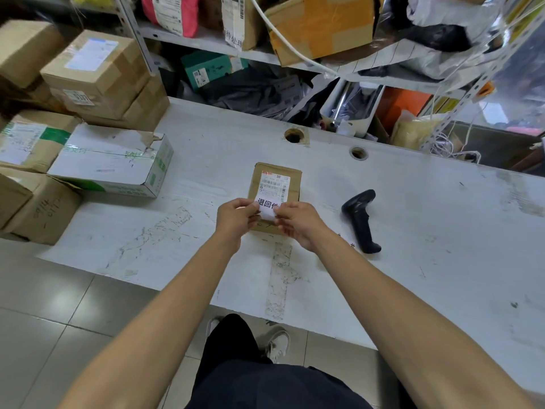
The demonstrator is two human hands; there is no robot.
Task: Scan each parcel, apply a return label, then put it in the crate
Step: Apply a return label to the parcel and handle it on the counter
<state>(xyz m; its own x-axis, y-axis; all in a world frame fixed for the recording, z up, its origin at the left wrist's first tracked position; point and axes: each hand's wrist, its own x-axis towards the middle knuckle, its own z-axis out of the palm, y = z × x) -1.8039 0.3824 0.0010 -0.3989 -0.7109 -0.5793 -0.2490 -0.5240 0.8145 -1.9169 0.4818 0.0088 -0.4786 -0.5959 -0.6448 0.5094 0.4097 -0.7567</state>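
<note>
A small brown cardboard parcel [292, 172] lies on the white table [413, 231], a printed shipping label on its top. Over the parcel's near half I hold a white return label [267, 206] with black characters. My left hand [234, 216] pinches its left edge and my right hand [298, 221] pinches its right edge. Whether the label touches the parcel I cannot tell. A black handheld scanner [361, 219] lies on the table just right of my right hand. No crate is in view.
Several cardboard boxes [97, 72] and a white-and-green carton [115, 160] are stacked at the table's left end. Two cable holes [293, 135] sit behind the parcel. Shelves [206, 42] with parcels and bags stand behind the table.
</note>
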